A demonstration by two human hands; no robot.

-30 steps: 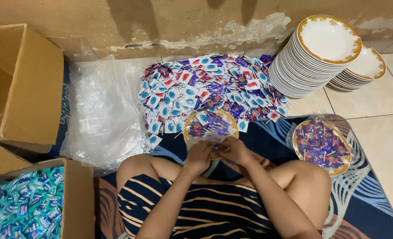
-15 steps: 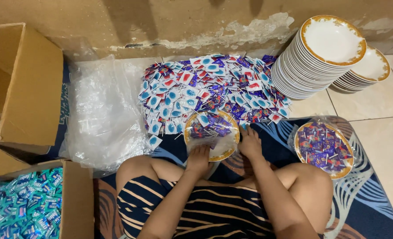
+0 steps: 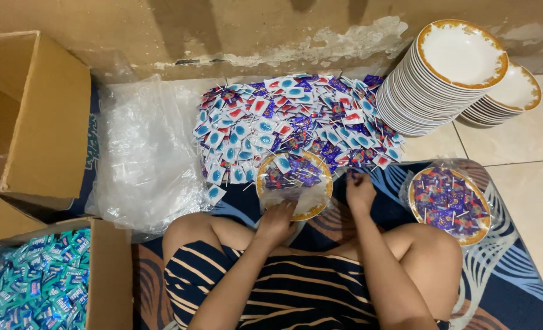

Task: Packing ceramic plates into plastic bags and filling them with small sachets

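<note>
I see even, fairly bright indoor light from above, soft shadows on the wall (image 3: 161, 36), mild glare on the plastic bags (image 3: 143, 159), everything reasonably sharp.

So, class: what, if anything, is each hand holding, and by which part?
The left hand grips the bagged plate at its near rim. The right hand reaches the lollipop pile; any hold cannot be told.

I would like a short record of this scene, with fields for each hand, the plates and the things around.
left hand: holds near rim of plate in clear bag, a few wrapped lollipops on it
right hand: at edge of lollipop pile
filled plate: bagged, to the right on the mat
plate stacks: two, by the wall
clear bags: heap left of pile
boxes: one empty, one with blue packets
</note>
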